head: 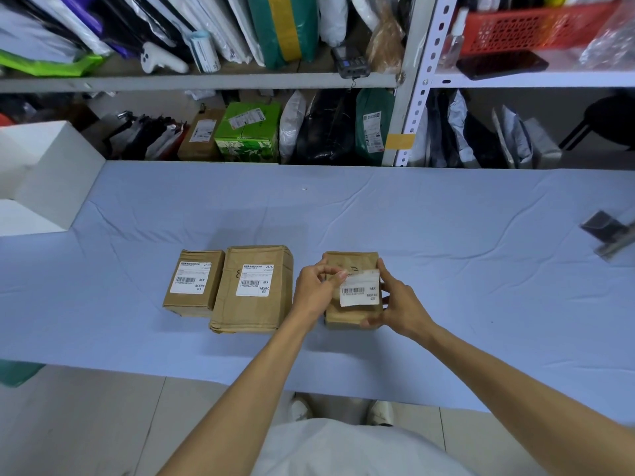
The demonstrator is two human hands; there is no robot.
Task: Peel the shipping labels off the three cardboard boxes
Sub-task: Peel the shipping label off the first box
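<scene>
Three brown cardboard boxes stand in a row on the blue-covered table (343,207). The left box (192,286) and the middle box (254,290) each carry a flat white shipping label, the left label (189,278) and the middle label (254,280). On the right box (350,316) the white label (359,288) is partly lifted, its upper left corner curled up. My left hand (314,286) pinches that raised corner between thumb and fingers. My right hand (395,300) grips the right box's right side.
A white box (44,173) sits at the table's left end. A dark flat object (608,231) lies at the right edge. Metal shelves (415,80) packed with parcels and bags stand behind the table. Tiled floor and my shoes (378,412) show below the near edge.
</scene>
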